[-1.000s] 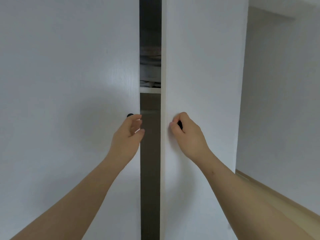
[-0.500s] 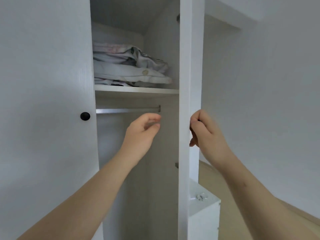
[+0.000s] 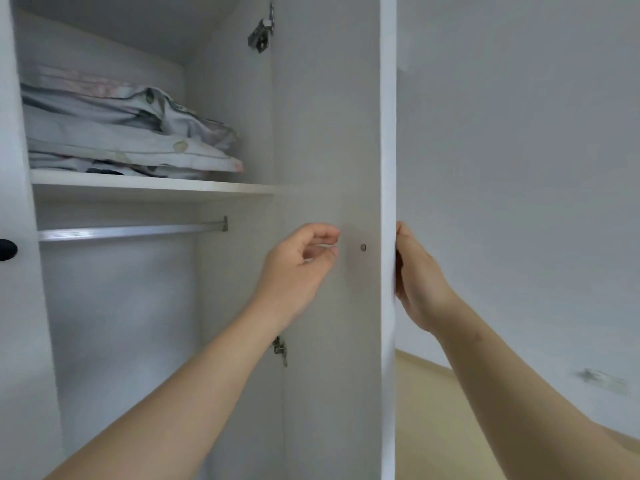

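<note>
1. Right door [image 3: 325,133]: white wardrobe door, swung wide open, inner face towards the camera, free edge upright just right of centre
2. Right hand [image 3: 419,282]: against the outer side of the right door at mid height, thumb at the free edge, fingers curled round behind that edge and hidden by it; it grips the door there
3. Left hand [image 3: 301,268]: raised in front of the inner face of the right door, fingers loosely curled, holding nothing, apart from the panel
4. Screw end [image 3: 363,247]: small round metal dot on the inner face, between the two hands
5. Hinges [image 3: 262,34]: metal, one at the top, a second lower down beside the left forearm
6. Shelf [image 3: 152,188]: white, carries folded bedding [image 3: 121,133] in a stack
7. Hanging rail [image 3: 131,231]: silver, bare, just below the shelf
8. Left door [image 3: 14,341]: at the far left of the view, black knob [image 3: 7,250] at its edge
9. Floor [image 3: 426,393]: pale yellow, lower right, beyond the right door
</note>
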A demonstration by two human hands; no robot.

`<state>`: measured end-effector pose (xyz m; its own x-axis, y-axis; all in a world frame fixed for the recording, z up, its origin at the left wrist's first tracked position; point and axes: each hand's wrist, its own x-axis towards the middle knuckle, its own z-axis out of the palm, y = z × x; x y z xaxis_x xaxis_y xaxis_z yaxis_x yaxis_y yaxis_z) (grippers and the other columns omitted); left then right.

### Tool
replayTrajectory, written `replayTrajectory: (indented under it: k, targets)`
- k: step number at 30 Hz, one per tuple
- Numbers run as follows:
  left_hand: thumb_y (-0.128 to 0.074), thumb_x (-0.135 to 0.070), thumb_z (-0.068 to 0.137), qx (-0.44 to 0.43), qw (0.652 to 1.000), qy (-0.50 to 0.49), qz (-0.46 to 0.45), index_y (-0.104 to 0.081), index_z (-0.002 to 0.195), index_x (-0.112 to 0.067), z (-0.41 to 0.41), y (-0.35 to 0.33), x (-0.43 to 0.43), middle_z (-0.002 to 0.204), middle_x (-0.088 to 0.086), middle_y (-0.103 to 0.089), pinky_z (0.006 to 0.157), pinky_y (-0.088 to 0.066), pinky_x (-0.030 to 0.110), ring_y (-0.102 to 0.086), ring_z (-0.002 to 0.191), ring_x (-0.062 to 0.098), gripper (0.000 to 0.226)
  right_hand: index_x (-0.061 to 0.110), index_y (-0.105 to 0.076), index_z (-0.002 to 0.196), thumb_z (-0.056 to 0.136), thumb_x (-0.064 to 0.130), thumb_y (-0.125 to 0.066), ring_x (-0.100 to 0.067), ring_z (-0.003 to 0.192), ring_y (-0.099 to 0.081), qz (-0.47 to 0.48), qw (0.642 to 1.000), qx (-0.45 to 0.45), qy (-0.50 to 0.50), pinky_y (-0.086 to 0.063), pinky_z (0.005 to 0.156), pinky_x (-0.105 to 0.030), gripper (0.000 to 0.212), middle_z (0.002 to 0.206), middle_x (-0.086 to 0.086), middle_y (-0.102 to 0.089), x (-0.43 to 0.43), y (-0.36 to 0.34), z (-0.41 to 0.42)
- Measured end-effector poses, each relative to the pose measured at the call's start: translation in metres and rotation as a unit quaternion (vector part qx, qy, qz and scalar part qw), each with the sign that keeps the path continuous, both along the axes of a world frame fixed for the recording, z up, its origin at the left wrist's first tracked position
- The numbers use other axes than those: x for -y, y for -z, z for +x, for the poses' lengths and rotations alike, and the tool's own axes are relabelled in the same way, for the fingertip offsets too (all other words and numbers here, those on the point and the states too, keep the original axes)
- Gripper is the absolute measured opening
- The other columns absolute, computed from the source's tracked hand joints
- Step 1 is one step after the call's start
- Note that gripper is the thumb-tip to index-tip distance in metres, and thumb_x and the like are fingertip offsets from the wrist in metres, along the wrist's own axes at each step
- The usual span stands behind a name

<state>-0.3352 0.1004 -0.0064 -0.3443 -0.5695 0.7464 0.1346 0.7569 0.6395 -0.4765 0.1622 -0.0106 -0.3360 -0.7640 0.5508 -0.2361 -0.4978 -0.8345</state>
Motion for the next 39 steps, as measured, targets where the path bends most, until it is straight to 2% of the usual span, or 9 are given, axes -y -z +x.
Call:
replayTrajectory:
  k: [3,9,14,17,20,26,29,33,39]
  targets:
    - [-0.059,-0.003,0.086,0.023,0.999,0.014,-0.018,-0.058,0.082,-0.039,-0.019,0.004,-0.004,0.092,-0.019,-0.062,0.083,-0.045,0.020,-0.059,0.080,0.002,0.036,0.013,-0.055,0.097,0.092,0.028,-0.034,-0.024,0.084,-0.049,0.005,0.999,0.041,0.017,-0.036,0.077,-0.040,0.026,0.092,-0.010,-0.055,-0.003,0.000,-0.017]
    - [-0.060,-0.009,0.086,0.062,0.997,0.038,-0.020,-0.057,0.082,-0.043,-0.049,0.009,-0.010,0.094,-0.022,-0.062,0.082,-0.044,0.020,-0.060,0.086,0.003,0.035,0.014,-0.055,0.100,0.097,0.017,-0.034,-0.024,0.086,-0.059,-0.002,0.997,0.073,0.009,-0.047,0.084,-0.042,0.021,0.092,-0.011,-0.062,-0.013,0.004,-0.046]
    - [-0.060,-0.009,0.086,0.055,0.998,0.040,-0.010,-0.059,0.085,-0.040,-0.064,0.014,-0.011,0.094,-0.017,-0.063,0.084,-0.047,0.021,-0.062,0.089,0.010,0.031,0.013,-0.055,0.075,0.090,0.006,-0.037,-0.017,0.060,-0.041,-0.005,0.986,0.086,0.143,-0.040,0.061,-0.029,0.024,0.067,-0.004,-0.046,-0.019,0.010,-0.058]
    - [-0.060,-0.007,0.086,0.031,0.999,0.035,-0.002,-0.059,0.085,-0.040,-0.066,0.015,-0.009,0.092,-0.014,-0.066,0.089,-0.048,0.030,-0.064,0.094,0.018,0.033,0.015,-0.053,0.070,0.086,0.004,-0.040,-0.016,0.064,-0.047,-0.022,0.969,0.055,0.240,-0.042,0.062,-0.027,0.023,0.069,0.003,-0.052,-0.023,0.011,-0.060]
    - [-0.060,-0.006,0.085,0.022,0.999,0.026,0.005,-0.060,0.085,-0.040,-0.064,0.017,-0.002,0.090,-0.013,-0.067,0.087,-0.047,0.028,-0.064,0.095,0.019,0.034,0.024,-0.053,0.073,0.085,0.005,-0.042,-0.011,0.063,-0.049,-0.064,0.954,0.018,0.292,-0.042,0.058,-0.023,0.025,0.071,0.008,-0.055,-0.029,0.009,-0.056]
    - [-0.063,-0.013,0.082,0.003,1.000,-0.008,0.013,-0.062,0.081,-0.042,-0.041,0.021,0.014,0.087,-0.013,-0.070,0.092,-0.050,0.038,-0.066,0.094,0.021,0.029,0.027,-0.055,0.070,0.084,0.006,-0.046,-0.016,0.068,-0.053,-0.017,0.974,-0.093,0.207,-0.050,0.070,-0.038,0.027,0.070,0.005,-0.055,-0.010,0.007,-0.022]
    - [-0.065,-0.018,0.079,0.000,0.999,-0.035,0.016,-0.064,0.077,-0.044,-0.017,0.022,0.022,0.083,-0.016,-0.071,0.089,-0.051,0.033,-0.067,0.091,0.015,0.026,0.026,-0.055,0.069,0.084,0.006,-0.046,-0.018,0.071,-0.054,-0.005,0.981,-0.092,0.171,-0.053,0.075,-0.043,0.026,0.069,0.003,-0.056,0.009,0.012,-0.002]
    - [-0.061,-0.006,0.085,0.008,0.995,-0.098,0.008,-0.062,0.077,-0.040,0.031,0.024,0.032,0.083,-0.014,-0.068,0.086,-0.048,0.028,-0.065,0.085,0.009,0.035,0.024,-0.054,0.067,0.083,0.002,-0.047,-0.021,0.069,-0.053,0.007,0.991,-0.084,0.101,-0.051,0.069,-0.042,0.029,0.062,0.003,-0.053,0.041,0.018,0.032]
    - [-0.059,-0.009,0.086,0.005,0.977,-0.215,-0.003,-0.059,0.082,-0.041,0.111,0.022,0.041,0.086,-0.014,-0.068,0.085,-0.049,0.027,-0.066,0.088,0.017,0.032,0.023,-0.052,0.065,0.085,0.000,-0.047,-0.019,0.062,-0.050,0.008,0.997,-0.079,-0.017,-0.043,0.064,-0.035,0.030,0.059,0.003,-0.049,0.088,0.020,0.103]
